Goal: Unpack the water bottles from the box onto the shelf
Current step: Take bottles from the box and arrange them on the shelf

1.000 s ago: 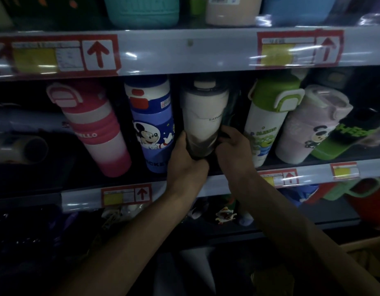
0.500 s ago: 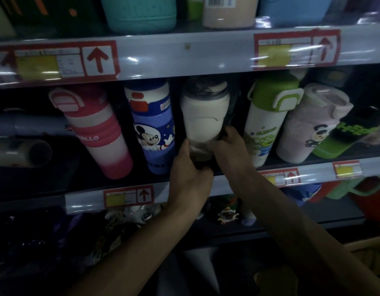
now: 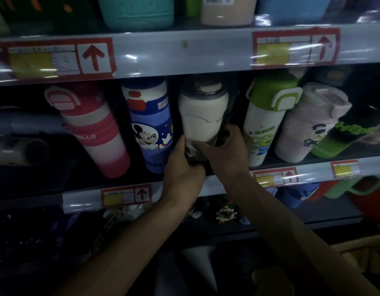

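Dim shop shelving fills the view, its grey rails carrying red-framed price tags with arrows. On the middle shelf (image 3: pixel 82 200) a row of drinking bottles stands leaning back toward the far side, fronts facing out, presumably so that shoppers can read them. From left to right there are a pink bottle (image 3: pixel 95 133), a blue Mickey bottle (image 3: pixel 150 124), a cream bottle (image 3: pixel 203 116) with a dark lid, a green-lidded bottle (image 3: pixel 263 124) and a lilac bottle (image 3: pixel 308 124).

The cream bottle sits in the gap between the blue one and the green-lidded one, near the shelf's front edge. Both hands are on its lower part. The left hand (image 3: pixel 182 165) wraps round its base from the left, fingers curled under it. The right hand (image 3: pixel 225 150) curls round the lower right side, clamped on the bottle. Something crumpled and pale shows between the hands at the base; whether it is wrapping I cannot tell.

Holding it low with two hands looks like a way to steer the base into a narrow slot without knocking the neighbours, which stand just beside it on each side. I judge the bottle to be nearly in place, with the final seating and release not yet done.

A tan cardboard edge at the near right, low down, is probably the box (image 3: pixel 364 249).
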The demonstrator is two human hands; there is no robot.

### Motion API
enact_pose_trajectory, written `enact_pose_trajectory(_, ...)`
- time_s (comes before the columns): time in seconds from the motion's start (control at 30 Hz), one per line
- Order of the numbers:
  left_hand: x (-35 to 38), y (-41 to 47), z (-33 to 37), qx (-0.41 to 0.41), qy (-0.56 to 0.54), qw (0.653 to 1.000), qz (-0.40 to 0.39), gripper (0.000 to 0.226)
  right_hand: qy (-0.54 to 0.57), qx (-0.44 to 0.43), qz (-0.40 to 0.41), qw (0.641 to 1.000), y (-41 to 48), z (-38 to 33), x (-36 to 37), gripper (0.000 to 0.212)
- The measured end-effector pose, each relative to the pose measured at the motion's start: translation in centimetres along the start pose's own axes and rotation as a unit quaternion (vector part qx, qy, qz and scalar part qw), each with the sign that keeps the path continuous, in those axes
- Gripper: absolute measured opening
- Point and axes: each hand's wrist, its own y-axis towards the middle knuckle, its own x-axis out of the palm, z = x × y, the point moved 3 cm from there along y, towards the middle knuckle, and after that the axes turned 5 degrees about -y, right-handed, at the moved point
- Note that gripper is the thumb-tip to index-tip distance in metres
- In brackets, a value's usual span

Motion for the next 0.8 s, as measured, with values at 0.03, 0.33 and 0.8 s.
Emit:
enact_pose_trajectory(0.03,-0.1,0.1,0.0,0.005,0.002,1.000,0.002,0.067,0.000,-0.001,0.003,1.000,0.0,0.0,0.0,0.070)
enact_pose_trajectory(0.33,-0.3,0.2,-0.3,0.011,0.008,1.000,0.005,0.064,0.013,0.004,0.002,1.000,-0.1,0.0,0.2,0.074)
enact_pose_trajectory(0.8,-0.9,-2.1,1.3,-0.036,-0.001,0.997,0.065,0.030,-0.047,-0.023,-0.113,0.992,-2.5,0.6,-2.2,0.036)
